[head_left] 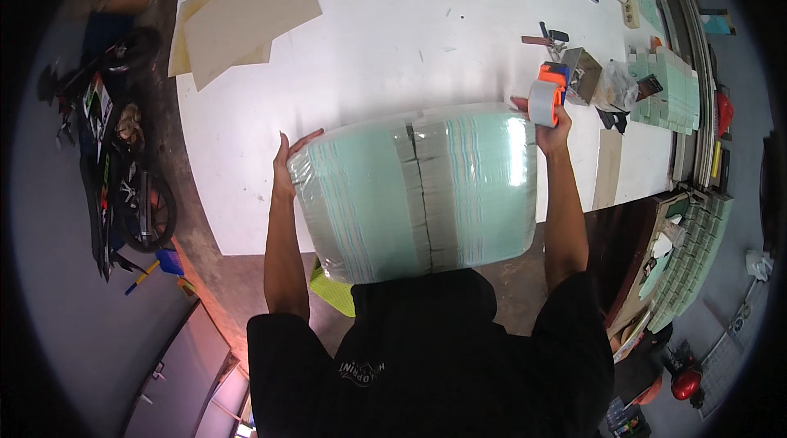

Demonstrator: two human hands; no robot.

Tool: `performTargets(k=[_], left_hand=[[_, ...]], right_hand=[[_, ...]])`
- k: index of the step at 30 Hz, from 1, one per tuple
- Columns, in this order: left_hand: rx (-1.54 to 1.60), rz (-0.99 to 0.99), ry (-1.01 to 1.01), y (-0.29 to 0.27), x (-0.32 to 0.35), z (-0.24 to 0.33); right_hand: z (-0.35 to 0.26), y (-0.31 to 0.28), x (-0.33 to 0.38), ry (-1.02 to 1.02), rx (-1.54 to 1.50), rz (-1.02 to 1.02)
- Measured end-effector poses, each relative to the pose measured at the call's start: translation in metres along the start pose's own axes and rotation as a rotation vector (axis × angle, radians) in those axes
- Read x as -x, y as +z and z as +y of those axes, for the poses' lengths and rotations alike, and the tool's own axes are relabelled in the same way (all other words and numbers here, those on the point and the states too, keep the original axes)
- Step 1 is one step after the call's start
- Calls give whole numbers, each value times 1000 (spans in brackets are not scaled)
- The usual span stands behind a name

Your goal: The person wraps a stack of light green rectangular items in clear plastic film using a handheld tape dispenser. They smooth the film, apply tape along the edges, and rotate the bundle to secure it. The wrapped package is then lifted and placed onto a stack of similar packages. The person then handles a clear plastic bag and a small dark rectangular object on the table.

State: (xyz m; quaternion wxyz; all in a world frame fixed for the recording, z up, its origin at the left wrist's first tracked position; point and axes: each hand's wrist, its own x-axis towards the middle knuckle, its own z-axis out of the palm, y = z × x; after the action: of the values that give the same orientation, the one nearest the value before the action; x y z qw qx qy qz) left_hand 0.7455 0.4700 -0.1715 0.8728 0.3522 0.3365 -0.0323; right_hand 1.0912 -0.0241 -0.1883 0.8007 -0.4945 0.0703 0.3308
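Observation:
A large plastic-wrapped bundle [418,192] of pale green stacked sheets fills the middle, bound by grey tape bands down its centre, tilted up against my chest over the edge of the white table [369,53]. My left hand [288,161] presses flat against the bundle's left end, fingers spread. My right hand [551,128] steadies the right end while gripping an orange tape dispenser [548,95] loaded with a grey roll.
Beige cardboard sheets [242,16] lie at the table's far left. A small metal box [584,73], scissors [548,36] and stacks of green cartons [672,94] sit on the right. A motorcycle [119,151] stands on the floor to the left.

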Motion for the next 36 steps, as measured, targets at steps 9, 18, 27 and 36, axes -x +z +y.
performTargets(k=[9, 18, 27, 36], left_hand=[[-408, 197, -88, -11, -32, -8], [-235, 154, 161, -5, -3, 26], [-1788, 129, 549, 143, -26, 16], [-1760, 40, 430, 154, -33, 5]], right_hand=[[12, -14, -8, -8, -2, 212], [-17, -7, 17, 30, -121, 57], [-94, 133, 12, -206, 665, 252], [-42, 297, -51, 361, 1644, -339]])
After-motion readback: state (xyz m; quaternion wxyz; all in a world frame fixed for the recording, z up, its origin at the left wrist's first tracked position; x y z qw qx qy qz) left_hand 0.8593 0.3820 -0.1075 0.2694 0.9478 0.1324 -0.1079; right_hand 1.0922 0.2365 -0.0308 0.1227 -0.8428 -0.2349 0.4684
